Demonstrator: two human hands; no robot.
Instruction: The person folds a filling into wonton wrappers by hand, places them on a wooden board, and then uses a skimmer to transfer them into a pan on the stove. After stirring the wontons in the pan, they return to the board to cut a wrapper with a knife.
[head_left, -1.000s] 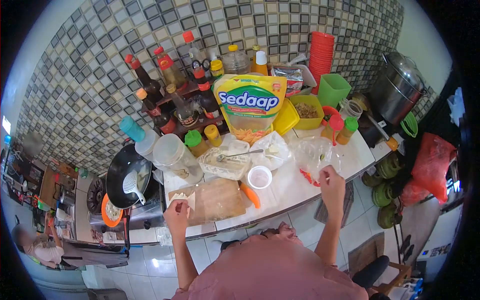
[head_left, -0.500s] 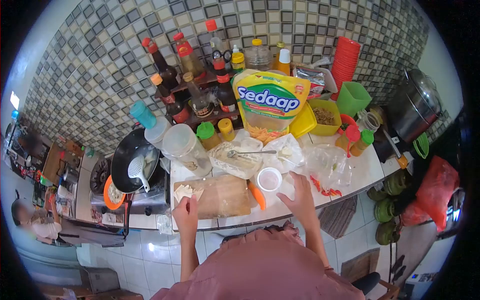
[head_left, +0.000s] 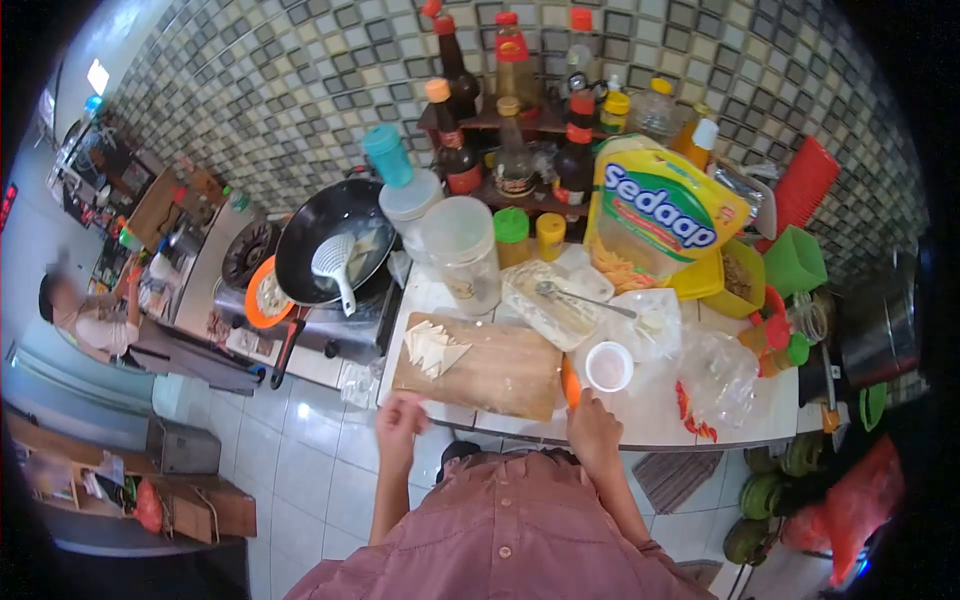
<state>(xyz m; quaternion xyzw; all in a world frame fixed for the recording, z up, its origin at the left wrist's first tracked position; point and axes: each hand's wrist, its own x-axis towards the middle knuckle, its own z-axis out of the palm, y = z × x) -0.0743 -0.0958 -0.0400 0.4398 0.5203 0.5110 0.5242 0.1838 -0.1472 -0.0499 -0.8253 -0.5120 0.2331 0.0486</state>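
My left hand (head_left: 400,424) is at the front left corner of the wooden cutting board (head_left: 500,375), fingers loosely bent and apart, holding nothing. Pale, thin triangular dough sheets (head_left: 432,350) lie fanned out on the board's left part. My right hand (head_left: 595,430) is closed, with its fingertips at the lower end of an orange carrot (head_left: 570,382), which sits beside the board's right edge and is partly covered by the hand. Just behind it stands a small white cup (head_left: 608,367). A spoon (head_left: 585,298) rests across a white-smeared container (head_left: 550,310) behind the board.
To the left, a black wok (head_left: 310,270) with a white slotted ladle (head_left: 335,265) sits on the stove near an orange plate (head_left: 268,295). Jars, bottles and a yellow Sedaap pouch (head_left: 655,215) line the back. Red chillies (head_left: 690,415) lie right. A person (head_left: 95,310) is far left.
My left hand has let go of the dough sheets and drawn back to the board's front edge. My right hand has moved from beside the cup to the carrot. The view has shifted.
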